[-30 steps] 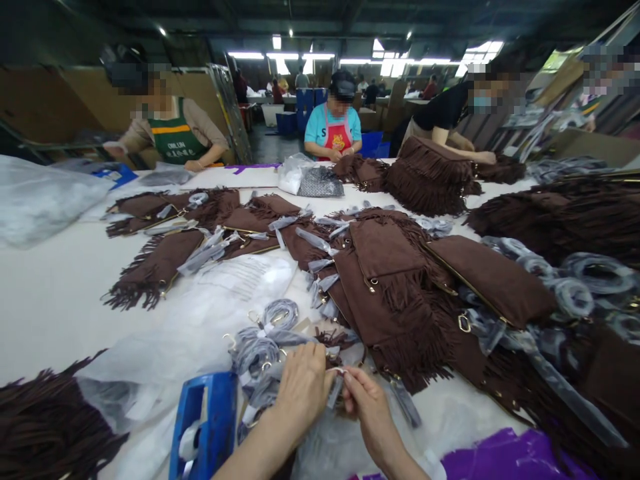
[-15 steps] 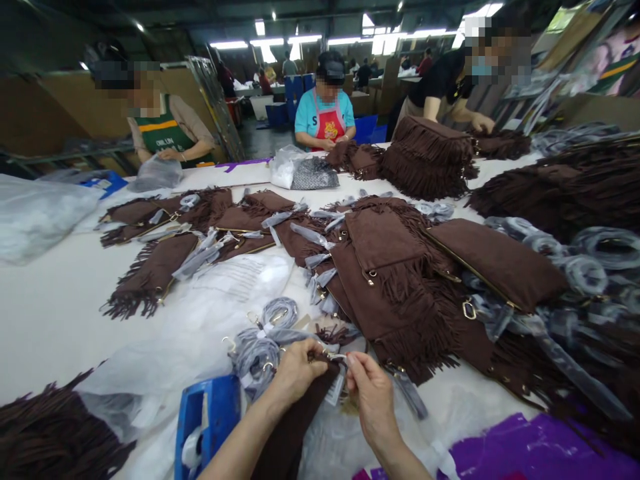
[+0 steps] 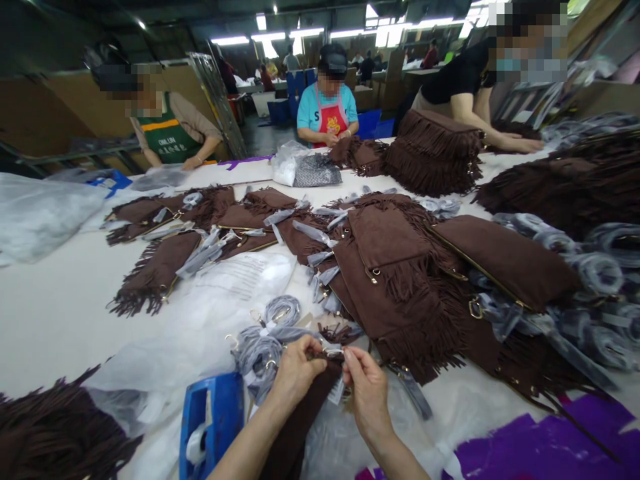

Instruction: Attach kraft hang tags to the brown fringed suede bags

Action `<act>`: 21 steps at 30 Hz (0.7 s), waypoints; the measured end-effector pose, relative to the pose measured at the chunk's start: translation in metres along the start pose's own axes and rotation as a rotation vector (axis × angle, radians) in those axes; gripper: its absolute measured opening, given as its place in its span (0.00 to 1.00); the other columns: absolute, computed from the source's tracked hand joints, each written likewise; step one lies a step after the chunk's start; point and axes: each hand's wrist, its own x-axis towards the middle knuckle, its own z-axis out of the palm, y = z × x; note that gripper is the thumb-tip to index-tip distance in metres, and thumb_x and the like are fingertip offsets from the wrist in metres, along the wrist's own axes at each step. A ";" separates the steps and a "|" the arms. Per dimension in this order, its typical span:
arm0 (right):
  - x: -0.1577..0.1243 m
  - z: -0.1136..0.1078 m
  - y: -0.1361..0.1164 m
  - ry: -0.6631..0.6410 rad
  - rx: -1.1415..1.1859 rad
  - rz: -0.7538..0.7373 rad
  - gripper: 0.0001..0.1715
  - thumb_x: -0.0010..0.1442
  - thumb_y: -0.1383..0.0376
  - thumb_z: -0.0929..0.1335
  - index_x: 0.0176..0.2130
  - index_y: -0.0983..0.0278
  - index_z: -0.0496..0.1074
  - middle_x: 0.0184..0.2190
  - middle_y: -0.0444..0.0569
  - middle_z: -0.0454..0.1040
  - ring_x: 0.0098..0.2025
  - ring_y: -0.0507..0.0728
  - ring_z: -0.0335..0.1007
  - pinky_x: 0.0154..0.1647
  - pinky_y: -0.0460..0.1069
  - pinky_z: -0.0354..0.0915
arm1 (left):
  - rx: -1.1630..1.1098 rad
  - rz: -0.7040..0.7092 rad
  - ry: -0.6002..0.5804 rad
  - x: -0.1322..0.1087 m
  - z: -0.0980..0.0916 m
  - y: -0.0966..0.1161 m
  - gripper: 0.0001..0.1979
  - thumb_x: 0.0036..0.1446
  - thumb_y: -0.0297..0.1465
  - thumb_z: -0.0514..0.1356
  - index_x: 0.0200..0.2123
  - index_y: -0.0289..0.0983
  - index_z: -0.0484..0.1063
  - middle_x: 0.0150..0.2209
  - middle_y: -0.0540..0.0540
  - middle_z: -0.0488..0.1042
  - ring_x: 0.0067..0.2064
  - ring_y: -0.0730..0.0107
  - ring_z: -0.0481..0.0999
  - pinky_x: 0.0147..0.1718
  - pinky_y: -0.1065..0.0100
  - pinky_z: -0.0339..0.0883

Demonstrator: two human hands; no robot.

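Compared with a second ago, the left hand [image 3: 297, 373] has rolled back, so that the long, dark brown, suede-like fabric piece [image 3: 311, 417] beneath it now shows between the two forearms; since half a second ago, only a little less of the thin, pale strip [image 3: 333, 351] can be seen between the hands. That suggests, as a judgement, that the fine fingertip work at the piece's upper edge is still under way. The left hand's fingers and thumb are pressed together on that edge, while the right hand [image 3: 367, 390] pinches the strip's near end between thumb and forefinger (whether it is cord, plastic or metal is too small to tell). The brown piece lies slantwise over the near side of the white worktop [image 3: 75, 300], running down from the hands to the bottom of the view; it looks matt, soft and plain, its lower part cut off. Just left of the left hand are grey, plastic-wrapped strap coils [image 3: 260, 353], with a blue tape dispenser [image 3: 215, 420] nearer the person, beside the left forearm.
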 end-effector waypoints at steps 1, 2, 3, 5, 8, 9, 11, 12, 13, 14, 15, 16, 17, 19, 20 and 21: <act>0.001 0.000 0.001 0.002 -0.004 -0.005 0.19 0.48 0.52 0.68 0.28 0.66 0.72 0.15 0.38 0.62 0.18 0.49 0.57 0.19 0.44 0.56 | -0.009 -0.014 0.003 0.000 0.000 0.000 0.05 0.34 0.25 0.58 0.22 0.36 0.66 0.17 0.56 0.64 0.22 0.75 0.61 0.23 0.73 0.51; 0.001 0.001 0.002 0.004 -0.010 -0.011 0.19 0.48 0.52 0.68 0.29 0.66 0.72 0.15 0.38 0.62 0.18 0.49 0.57 0.19 0.44 0.56 | -0.020 -0.032 0.004 0.000 0.000 0.000 0.05 0.34 0.25 0.58 0.21 0.36 0.67 0.17 0.56 0.65 0.21 0.75 0.61 0.22 0.73 0.51; 0.002 0.001 0.003 0.006 -0.017 -0.019 0.19 0.49 0.52 0.68 0.29 0.66 0.72 0.15 0.38 0.62 0.18 0.49 0.57 0.19 0.44 0.56 | -0.033 -0.050 0.001 0.000 0.000 0.001 0.05 0.34 0.25 0.58 0.22 0.36 0.68 0.17 0.55 0.66 0.21 0.74 0.62 0.22 0.73 0.51; 0.002 0.002 0.003 0.006 -0.036 -0.041 0.19 0.50 0.52 0.67 0.29 0.66 0.72 0.15 0.38 0.62 0.18 0.49 0.57 0.19 0.44 0.57 | -0.054 -0.083 -0.009 0.000 -0.001 0.004 0.06 0.33 0.24 0.58 0.22 0.35 0.70 0.18 0.54 0.68 0.22 0.73 0.64 0.22 0.73 0.52; 0.001 0.002 0.002 -0.002 -0.078 -0.085 0.18 0.52 0.53 0.66 0.29 0.66 0.72 0.15 0.39 0.62 0.18 0.49 0.58 0.19 0.44 0.58 | -0.089 -0.118 -0.028 0.000 -0.001 0.006 0.08 0.32 0.24 0.58 0.22 0.34 0.73 0.19 0.53 0.70 0.22 0.73 0.65 0.22 0.73 0.54; 0.000 0.002 0.002 -0.005 -0.097 -0.101 0.17 0.52 0.53 0.66 0.29 0.66 0.72 0.15 0.39 0.63 0.18 0.49 0.58 0.19 0.44 0.58 | -0.103 -0.127 -0.032 0.000 -0.001 0.007 0.08 0.31 0.24 0.58 0.22 0.34 0.73 0.19 0.52 0.71 0.22 0.73 0.65 0.22 0.72 0.54; -0.001 0.002 0.002 -0.008 -0.137 -0.137 0.16 0.52 0.54 0.66 0.29 0.66 0.72 0.15 0.39 0.63 0.18 0.50 0.59 0.19 0.44 0.59 | -0.133 -0.145 -0.037 0.000 -0.001 0.006 0.08 0.31 0.24 0.58 0.22 0.34 0.73 0.19 0.52 0.71 0.21 0.73 0.65 0.22 0.72 0.55; -0.001 0.001 0.002 -0.011 -0.157 -0.157 0.16 0.52 0.55 0.66 0.30 0.66 0.73 0.15 0.40 0.64 0.18 0.50 0.60 0.19 0.44 0.59 | -0.147 -0.153 -0.037 -0.001 -0.001 0.005 0.08 0.31 0.24 0.58 0.22 0.34 0.73 0.19 0.52 0.71 0.21 0.73 0.65 0.22 0.72 0.55; -0.001 0.000 0.004 -0.018 -0.179 -0.177 0.15 0.53 0.55 0.66 0.30 0.66 0.73 0.16 0.40 0.65 0.18 0.50 0.61 0.19 0.44 0.59 | -0.159 -0.160 -0.038 -0.001 -0.002 0.005 0.08 0.31 0.24 0.58 0.22 0.34 0.73 0.19 0.52 0.71 0.21 0.73 0.65 0.22 0.72 0.55; -0.002 -0.001 0.005 -0.027 -0.200 -0.198 0.15 0.53 0.56 0.66 0.31 0.66 0.73 0.16 0.41 0.66 0.18 0.50 0.61 0.19 0.44 0.60 | -0.171 -0.165 -0.038 -0.001 -0.002 0.004 0.08 0.31 0.24 0.58 0.22 0.34 0.73 0.19 0.52 0.71 0.22 0.73 0.66 0.23 0.72 0.56; -0.002 -0.002 0.007 -0.041 -0.222 -0.220 0.14 0.53 0.57 0.66 0.31 0.65 0.74 0.17 0.41 0.67 0.19 0.51 0.62 0.20 0.44 0.60 | -0.182 -0.169 -0.039 -0.001 -0.002 0.004 0.08 0.31 0.24 0.58 0.22 0.34 0.73 0.19 0.52 0.72 0.22 0.73 0.66 0.23 0.72 0.56; -0.002 -0.003 0.008 -0.057 -0.243 -0.244 0.14 0.54 0.58 0.66 0.31 0.65 0.74 0.17 0.42 0.68 0.19 0.51 0.62 0.20 0.45 0.61 | -0.192 -0.171 -0.040 -0.001 -0.002 0.005 0.08 0.31 0.23 0.58 0.22 0.33 0.72 0.19 0.52 0.72 0.22 0.73 0.67 0.24 0.72 0.57; -0.003 -0.004 0.010 -0.075 -0.264 -0.270 0.13 0.54 0.58 0.66 0.31 0.65 0.75 0.19 0.43 0.70 0.20 0.51 0.64 0.22 0.45 0.61 | -0.203 -0.172 -0.041 -0.001 -0.003 0.005 0.08 0.31 0.23 0.59 0.22 0.33 0.72 0.19 0.52 0.72 0.23 0.73 0.67 0.24 0.72 0.57; -0.005 -0.006 0.013 -0.111 -0.301 -0.323 0.11 0.54 0.60 0.66 0.32 0.64 0.75 0.23 0.45 0.73 0.24 0.53 0.67 0.26 0.46 0.63 | -0.224 -0.170 -0.045 -0.001 -0.003 0.006 0.09 0.31 0.22 0.59 0.23 0.33 0.72 0.20 0.52 0.73 0.24 0.74 0.68 0.26 0.72 0.58; -0.005 -0.007 0.014 -0.126 -0.319 -0.348 0.11 0.55 0.61 0.66 0.32 0.64 0.75 0.25 0.46 0.74 0.26 0.53 0.68 0.28 0.46 0.64 | -0.233 -0.167 -0.047 -0.001 -0.003 0.006 0.11 0.31 0.22 0.59 0.24 0.33 0.72 0.21 0.52 0.73 0.24 0.74 0.69 0.27 0.73 0.59; -0.006 -0.008 0.014 -0.137 -0.334 -0.372 0.10 0.55 0.61 0.66 0.32 0.63 0.75 0.26 0.47 0.75 0.27 0.54 0.69 0.30 0.46 0.65 | -0.241 -0.166 -0.049 -0.001 -0.003 0.007 0.12 0.30 0.21 0.59 0.25 0.33 0.72 0.21 0.52 0.73 0.25 0.74 0.69 0.27 0.73 0.59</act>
